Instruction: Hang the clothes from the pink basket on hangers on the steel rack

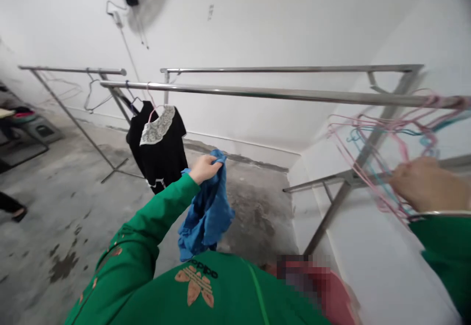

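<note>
The left hand (204,169) grips a crumpled blue garment (215,212) by its upper edge, thumb and fingers pinched on the fabric, and the rest hangs down in loose folds above the grey concrete floor (121,212), in front of the wearer's green top (235,290). The right hand (430,183) is stretched out to the far right with its fingers curled, up against a cluster of pink hangers (404,149) mixed with some blue ones; it is blurred, so whether it has closed on one of them cannot be told. The cluster hangs near the right end of a metal clothes rail (235,91), which runs across the view in front of a second, parallel bar (275,69) nearer the white wall (275,26). Near the rail's left end, a black garment with a white lace collar (165,156) hangs on a pink hanger, just beside another black garment (135,134) on a dark hanger. Farther left, a separate rack (73,70) carries a bare dark hanger (98,106). At the left edge another person's foot (19,213) shows on the floor.
</note>
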Tool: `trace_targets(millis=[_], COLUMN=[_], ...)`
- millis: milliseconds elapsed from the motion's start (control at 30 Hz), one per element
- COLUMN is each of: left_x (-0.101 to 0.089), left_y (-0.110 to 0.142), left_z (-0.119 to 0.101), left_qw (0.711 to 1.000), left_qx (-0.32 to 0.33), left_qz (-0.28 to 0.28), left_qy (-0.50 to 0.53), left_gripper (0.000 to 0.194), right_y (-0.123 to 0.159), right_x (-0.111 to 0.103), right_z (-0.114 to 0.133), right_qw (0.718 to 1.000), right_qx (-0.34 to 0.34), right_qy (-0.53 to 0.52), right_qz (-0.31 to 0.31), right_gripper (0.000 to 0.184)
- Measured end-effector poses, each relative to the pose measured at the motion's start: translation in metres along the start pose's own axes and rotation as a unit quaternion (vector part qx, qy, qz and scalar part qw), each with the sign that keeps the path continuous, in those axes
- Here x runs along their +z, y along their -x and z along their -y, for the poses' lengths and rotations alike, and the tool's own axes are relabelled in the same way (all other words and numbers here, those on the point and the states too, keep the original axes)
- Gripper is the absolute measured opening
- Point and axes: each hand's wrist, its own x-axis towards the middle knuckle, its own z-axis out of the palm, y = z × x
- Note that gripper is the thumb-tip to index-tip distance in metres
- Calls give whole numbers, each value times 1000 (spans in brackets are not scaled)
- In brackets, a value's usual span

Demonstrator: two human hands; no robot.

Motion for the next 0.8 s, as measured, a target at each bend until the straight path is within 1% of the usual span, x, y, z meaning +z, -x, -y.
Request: trace_targets(millis=[67,100,133,200,233,267,333,367,400,467,533,567,633,700,767,800], left_x=[5,7,8,8,7,6,2,0,-1,-2,-1,1,3,6,9,10], left_y=[-3,-5,-7,-12,-16,-20,-31,-37,-43,-54,-63,-68,-77,-86,-93,-96], left_z=[3,4,3,0,-3,-6,-15,-20,-26,-37,-49,-54,-65,-72,-77,-78], left_qw=[1000,1000,999,999,999,998,995,992,990,987,986,986,983,977,969,966], left_qx=[-8,-10,-9,-2,-1,-2,-6,-9,-10,-7,9,21,44,57,59,61], left_qz=[4,7,10,8,2,-8,-30,-38,-43,-45,-39,-35,-31,-36,-48,-51], left_qy=[-18,-25,-31,-42,-51,-64,-98,-116,-132,-153,-162,-164,-176,-203,-233,-244], left_gripper=[32,32,31,30,30,31,31,31,31,31,30,29,29,33,37,38], right_y=[-8,-11,-13,-10,-2,10,48,72,97,142,173,182,190,192,195,198], right_x=[6,7,8,10,13,17,29,35,42,50,49,45,34,22,15,13], right_z=[2,4,6,11,13,17,29,37,47,70,91,98,104,98,86,79], right_qw=[995,991,988,979,970,955,916,890,856,769,707,686,662,642,621,616], right_qx=[9,20,27,35,26,10,-30,-38,-44,-57,-46,-40,-34,-32,-35,-42], right_qy=[-86,-117,-131,-170,-206,-253,-348,-405,-472,-621,-701,-725,-749,-765,-782,-785], right_qz=[-51,-68,-79,-103,-124,-152,-198,-209,-203,-142,-82,-55,4,40,42,37], right_gripper=[57,52,42,13,6,11,15,16,19,25,33,36,35,31,29,28])
